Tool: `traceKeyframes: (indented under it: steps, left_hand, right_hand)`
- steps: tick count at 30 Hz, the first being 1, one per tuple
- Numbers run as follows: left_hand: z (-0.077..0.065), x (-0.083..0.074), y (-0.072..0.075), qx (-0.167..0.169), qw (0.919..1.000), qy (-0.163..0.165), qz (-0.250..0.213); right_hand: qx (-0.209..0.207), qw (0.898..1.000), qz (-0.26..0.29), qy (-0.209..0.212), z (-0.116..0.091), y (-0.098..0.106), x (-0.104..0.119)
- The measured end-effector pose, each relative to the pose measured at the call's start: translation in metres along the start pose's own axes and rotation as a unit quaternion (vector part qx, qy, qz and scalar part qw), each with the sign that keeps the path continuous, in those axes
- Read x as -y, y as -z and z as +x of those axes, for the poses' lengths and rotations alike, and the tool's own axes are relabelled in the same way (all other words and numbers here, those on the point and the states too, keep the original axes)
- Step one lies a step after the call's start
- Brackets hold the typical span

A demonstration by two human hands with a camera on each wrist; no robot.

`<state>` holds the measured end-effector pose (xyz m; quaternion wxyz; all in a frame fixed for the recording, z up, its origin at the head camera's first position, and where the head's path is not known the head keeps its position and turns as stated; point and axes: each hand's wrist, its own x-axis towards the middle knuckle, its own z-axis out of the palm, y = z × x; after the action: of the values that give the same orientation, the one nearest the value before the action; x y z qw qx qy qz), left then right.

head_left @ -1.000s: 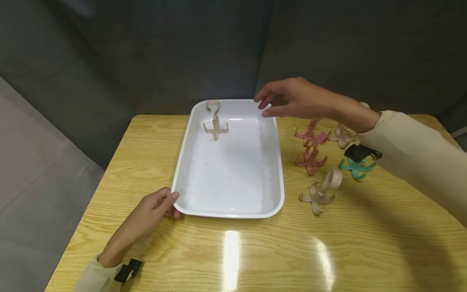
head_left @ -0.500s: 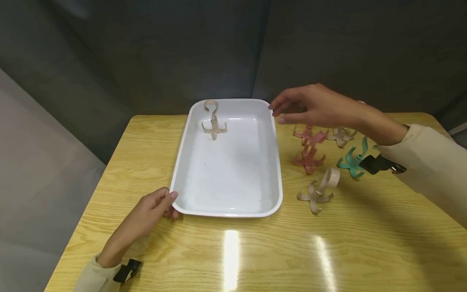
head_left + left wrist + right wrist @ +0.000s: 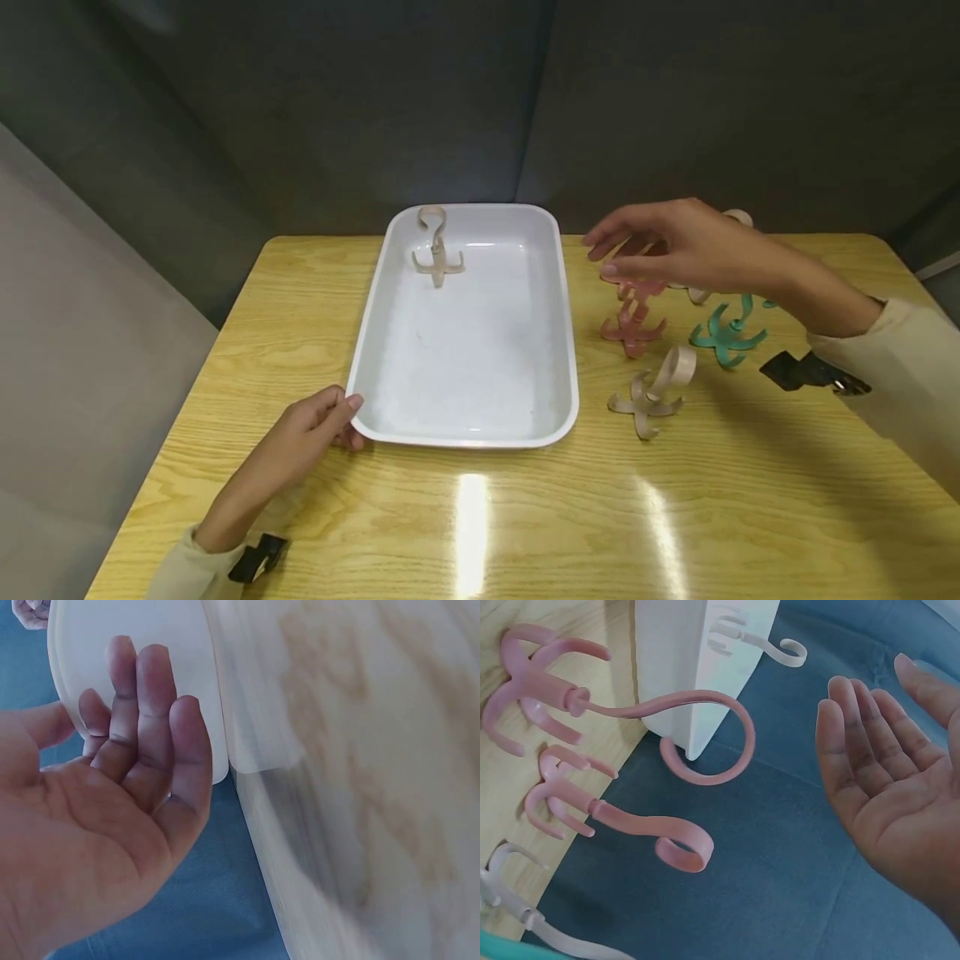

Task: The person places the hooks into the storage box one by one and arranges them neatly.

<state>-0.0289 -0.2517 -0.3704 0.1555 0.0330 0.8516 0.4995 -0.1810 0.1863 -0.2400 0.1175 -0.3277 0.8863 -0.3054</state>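
With our left hand (image 3: 318,423) we pinch the near-left corner of the tray (image 3: 480,358), a beige hook (image 3: 438,264) inside at its far left, while our right hand (image 3: 678,242), thumb and fingers apart, hovers by pink hooks (image 3: 632,331) and a green hook (image 3: 727,337) on the table (image 3: 300,325).

Dark cloth (image 3: 337,125) hung behind the far edge of a wood-grained table (image 3: 562,521) and paler grey drapery (image 3: 82,375) lined its left edge, marking a screened-off work space; the room beyond was hidden.
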Motion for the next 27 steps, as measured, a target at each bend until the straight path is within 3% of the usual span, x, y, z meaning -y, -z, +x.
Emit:
traceKeyframes:
  steps: [21,27]
  left_hand:
    - [-0.001,-0.001,-0.001,0.009,0.9999,-0.011,-0.003]
    - [-0.001,-0.002,0.000,0.008,0.9999,-0.008,0.004]
  right_hand:
    - [-0.058,0.997,-0.025,0.052,-0.047,-0.014,-0.027]
    - [-0.083,0.994,-0.065,0.028,-0.063,-0.020,-0.031]
